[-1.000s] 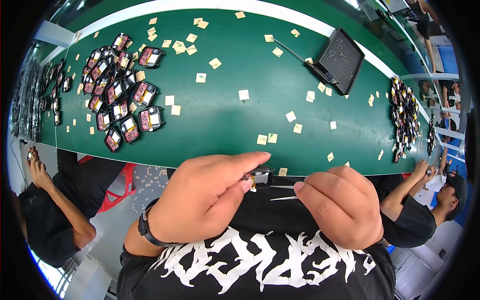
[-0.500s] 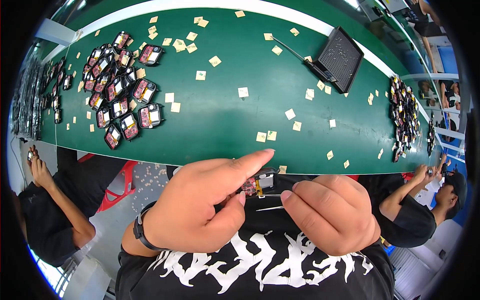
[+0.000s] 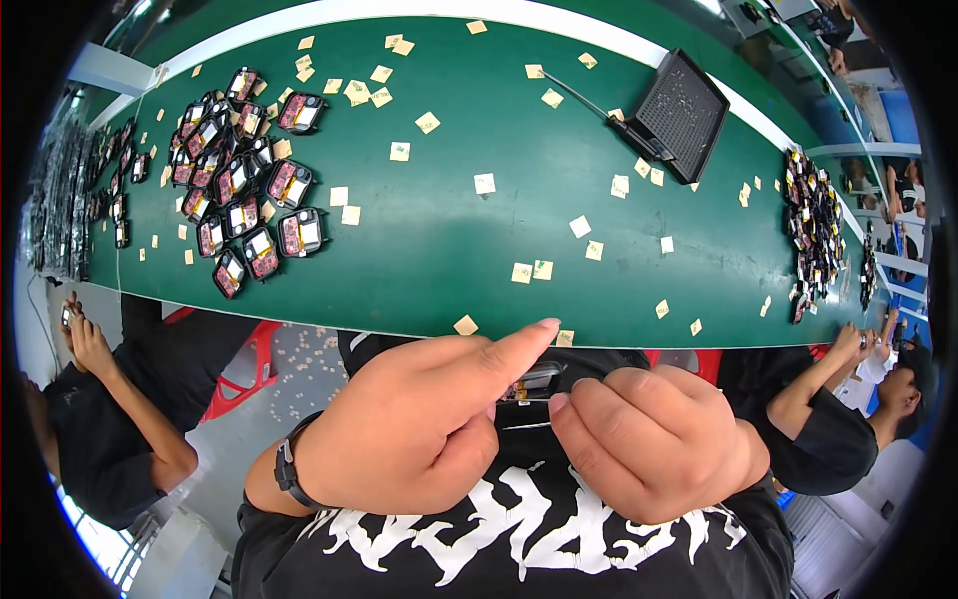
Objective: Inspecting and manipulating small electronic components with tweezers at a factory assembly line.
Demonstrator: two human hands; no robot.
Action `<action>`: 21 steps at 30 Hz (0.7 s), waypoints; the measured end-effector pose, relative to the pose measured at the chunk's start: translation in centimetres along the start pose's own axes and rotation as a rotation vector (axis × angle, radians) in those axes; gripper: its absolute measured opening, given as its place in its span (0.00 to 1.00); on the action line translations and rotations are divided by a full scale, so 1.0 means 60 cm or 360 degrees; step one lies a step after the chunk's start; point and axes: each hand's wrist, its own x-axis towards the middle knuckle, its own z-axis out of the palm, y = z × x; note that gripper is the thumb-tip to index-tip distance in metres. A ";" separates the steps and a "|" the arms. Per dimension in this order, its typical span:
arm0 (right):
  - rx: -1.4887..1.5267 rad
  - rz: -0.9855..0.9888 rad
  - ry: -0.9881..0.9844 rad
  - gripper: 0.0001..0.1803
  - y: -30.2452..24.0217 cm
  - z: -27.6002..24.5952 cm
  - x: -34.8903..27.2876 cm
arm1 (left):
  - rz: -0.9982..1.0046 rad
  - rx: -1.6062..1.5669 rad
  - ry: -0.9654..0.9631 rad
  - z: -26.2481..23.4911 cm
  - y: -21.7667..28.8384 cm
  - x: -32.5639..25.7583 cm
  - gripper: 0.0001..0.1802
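Small dark module (image 3: 529,381), off the green table's (image 3: 449,260) near edge, sits pinched in the left hand (image 3: 419,429) while the right hand (image 3: 649,449) grips thin tweezers (image 3: 524,426); a slip could drop it

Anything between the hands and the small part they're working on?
Nothing visible. The left hand and right hand both pinch the small part directly, close to the black shirt; thin tweezers show between them. The green table lies beyond.
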 end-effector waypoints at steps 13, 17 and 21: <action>-0.0048 0.0047 0.0187 0.10 0.013 -0.012 -0.010 | 0.0006 0.0034 0.0032 -0.001 0.039 0.021 0.35; -0.0024 0.0024 0.0189 0.10 0.018 -0.014 -0.015 | 0.0008 0.0050 -0.0013 -0.003 0.044 0.029 0.36; -0.0051 -0.0014 0.0153 0.09 0.023 -0.019 -0.019 | 0.0001 0.0075 -0.0082 -0.003 0.045 0.035 0.36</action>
